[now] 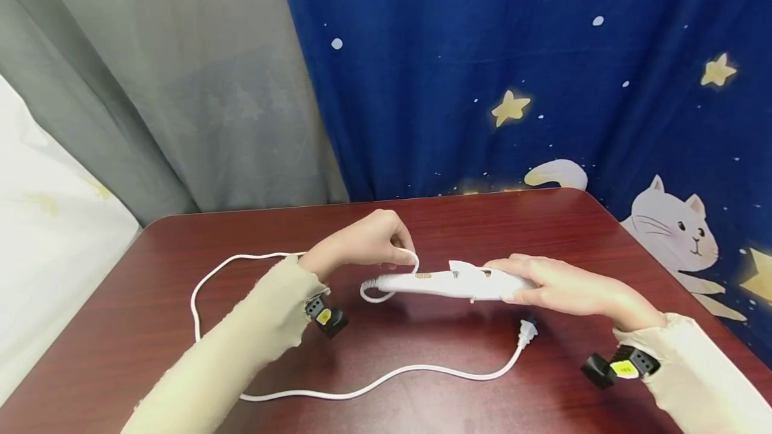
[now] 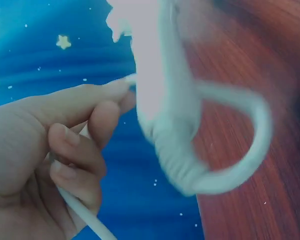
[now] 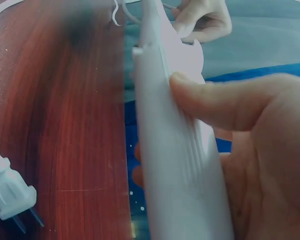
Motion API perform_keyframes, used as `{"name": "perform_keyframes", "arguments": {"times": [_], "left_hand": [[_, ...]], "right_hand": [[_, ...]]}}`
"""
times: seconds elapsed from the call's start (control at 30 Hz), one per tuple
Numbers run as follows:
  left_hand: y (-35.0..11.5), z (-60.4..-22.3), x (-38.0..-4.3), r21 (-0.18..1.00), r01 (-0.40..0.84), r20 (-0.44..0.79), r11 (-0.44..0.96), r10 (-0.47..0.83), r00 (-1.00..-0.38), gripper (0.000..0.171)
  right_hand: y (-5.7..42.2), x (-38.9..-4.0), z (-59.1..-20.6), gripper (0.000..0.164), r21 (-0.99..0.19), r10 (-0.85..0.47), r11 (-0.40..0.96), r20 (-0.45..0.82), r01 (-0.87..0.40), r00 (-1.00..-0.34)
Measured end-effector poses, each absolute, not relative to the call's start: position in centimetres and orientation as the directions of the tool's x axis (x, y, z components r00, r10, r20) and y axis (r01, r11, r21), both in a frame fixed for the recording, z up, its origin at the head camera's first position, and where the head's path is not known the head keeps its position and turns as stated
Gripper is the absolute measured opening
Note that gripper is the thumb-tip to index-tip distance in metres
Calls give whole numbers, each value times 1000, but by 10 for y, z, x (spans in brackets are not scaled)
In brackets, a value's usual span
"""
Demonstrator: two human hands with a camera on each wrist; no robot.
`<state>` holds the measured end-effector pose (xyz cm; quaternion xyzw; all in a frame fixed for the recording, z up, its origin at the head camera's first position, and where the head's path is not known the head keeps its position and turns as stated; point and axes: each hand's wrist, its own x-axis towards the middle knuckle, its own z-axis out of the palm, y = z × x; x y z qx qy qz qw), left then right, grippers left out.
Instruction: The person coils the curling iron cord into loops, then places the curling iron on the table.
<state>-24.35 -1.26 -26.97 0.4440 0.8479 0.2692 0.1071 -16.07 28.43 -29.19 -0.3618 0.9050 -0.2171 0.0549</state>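
Note:
A white hair iron (image 1: 446, 284) is held level above the dark red table, its cord end to the left. My right hand (image 1: 557, 283) grips its wide right part; in the right wrist view the thumb (image 3: 210, 102) lies along the ridged side of the iron (image 3: 177, 150). Beside the cord end, my left hand (image 1: 376, 240) pinches the white power cord (image 1: 416, 261). The left wrist view shows curled fingers (image 2: 75, 155) around the cord (image 2: 85, 212), which loops out of the ribbed sleeve (image 2: 177, 157).
The cord runs left in a wide curve across the table (image 1: 482, 220) and back along its front. It ends in a white two-pin plug (image 1: 527, 332) below my right hand. Behind the table hang a grey curtain (image 1: 211, 86) and a blue star-patterned curtain (image 1: 422, 86).

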Motion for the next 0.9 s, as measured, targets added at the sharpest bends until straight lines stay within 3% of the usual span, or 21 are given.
{"name": "perform_keyframes", "arguments": {"times": [0.1,0.33,0.63,0.9], "left_hand": [[-16,-266,-239,511,718,115,473,790,-602,7],[-29,-266,-222,552,703,235,448,726,-647,19],[-41,-275,-200,615,715,315,332,728,-609,37],[-53,-289,-205,735,631,243,250,771,-588,24]], "right_hand": [[281,-161,-293,42,-375,-619,709,77,-598,-782],[280,-163,-296,43,-282,-473,810,205,-514,-857],[280,-164,-294,45,-247,-409,822,373,-514,-833],[277,-157,-289,46,-280,-394,801,418,-529,-819]]}}
